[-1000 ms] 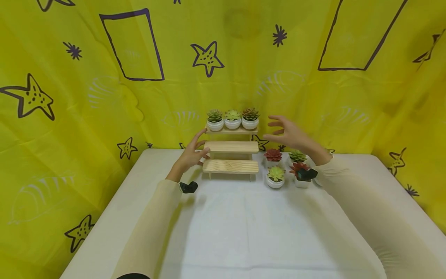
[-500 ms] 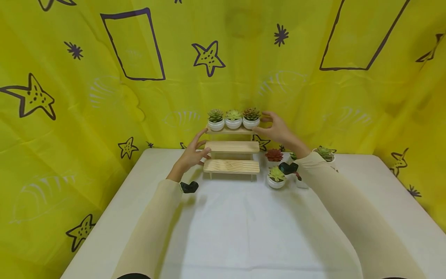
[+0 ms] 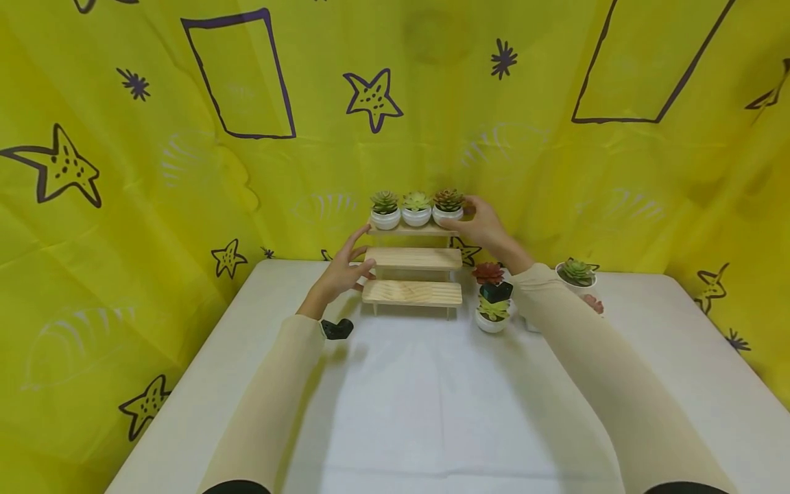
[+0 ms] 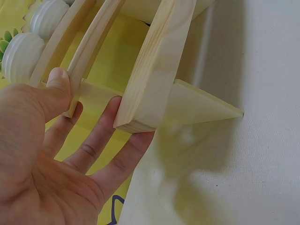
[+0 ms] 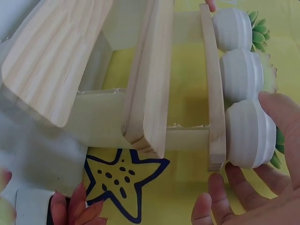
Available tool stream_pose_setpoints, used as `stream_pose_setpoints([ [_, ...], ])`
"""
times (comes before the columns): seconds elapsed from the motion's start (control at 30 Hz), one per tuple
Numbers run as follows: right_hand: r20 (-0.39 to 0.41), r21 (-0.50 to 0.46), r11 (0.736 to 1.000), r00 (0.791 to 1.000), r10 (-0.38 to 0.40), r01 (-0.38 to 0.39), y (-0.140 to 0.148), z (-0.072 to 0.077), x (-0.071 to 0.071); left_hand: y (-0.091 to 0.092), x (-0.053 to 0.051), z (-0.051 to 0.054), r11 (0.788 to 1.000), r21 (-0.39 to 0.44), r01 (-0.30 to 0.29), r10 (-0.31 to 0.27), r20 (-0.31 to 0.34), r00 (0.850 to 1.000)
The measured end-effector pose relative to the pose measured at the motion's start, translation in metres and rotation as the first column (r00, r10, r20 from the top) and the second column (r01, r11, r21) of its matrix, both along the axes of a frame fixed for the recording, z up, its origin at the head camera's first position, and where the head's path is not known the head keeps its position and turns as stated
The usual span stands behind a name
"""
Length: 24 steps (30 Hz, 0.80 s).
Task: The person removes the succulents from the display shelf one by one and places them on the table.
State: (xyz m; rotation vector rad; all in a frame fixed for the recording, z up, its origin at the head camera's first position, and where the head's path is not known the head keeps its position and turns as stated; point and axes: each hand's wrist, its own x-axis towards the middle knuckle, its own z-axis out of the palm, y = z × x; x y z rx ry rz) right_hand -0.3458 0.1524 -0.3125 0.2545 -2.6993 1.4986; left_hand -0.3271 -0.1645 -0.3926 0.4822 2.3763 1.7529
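Note:
A three-tier wooden stand stands on the white table. Along its top tier sit three white pots with artificial succulents: a dark green one, a pale green one and a reddish-green one at the right end. My left hand holds the stand's left end, its thumb on the middle plank and its fingers spread against the planks. At the right end, my right hand pinches the reddish-green succulent's pot, thumb in front and fingers partly hidden behind and below it.
Right of the stand are a red succulent, a light green succulent and a green succulent. My right sleeve partly hides other pots there. A yellow patterned curtain hangs close behind the table.
My right hand has moved left from beside the top tier and taken hold of the reddish-green succulent's pot. My left hand stays on the stand.

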Motion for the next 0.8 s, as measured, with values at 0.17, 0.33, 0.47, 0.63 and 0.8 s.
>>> stream_pose_setpoints([
  [0.17, 0.008, 0.008, 1.000, 1.000, -0.022, 0.022, -0.0034, -0.0003, -0.0041, -0.0002, -0.0016, -0.0004, 1.000, 0.005, -0.004, 0.004, 0.017, 1.000],
  [0.33, 0.024, -0.003, 0.999, 0.999, -0.038, 0.038, -0.0044, -0.0013, -0.0067, 0.0002, -0.0001, -0.0012, 1.000, -0.004, -0.007, 0.007, -0.012, 1.000],
  [0.47, 0.030, 0.005, 0.999, 0.999, -0.044, 0.044, -0.0045, -0.0009, -0.0074, 0.0003, 0.0002, -0.0015, 1.000, 0.007, -0.013, 0.013, -0.018, 1.000],
  [0.63, 0.026, 0.024, 0.999, 0.999, -0.044, 0.044, -0.0048, 0.0004, -0.0060, 0.0002, 0.0004, -0.0013, 1.000, 0.011, -0.018, 0.019, -0.015, 1.000],
  [0.8, 0.015, 0.032, 0.998, 0.999, -0.047, 0.047, -0.0044, -0.0005, -0.0072, 0.0005, 0.0013, -0.0008, 1.000, 0.009, -0.015, 0.015, -0.018, 1.000],
])
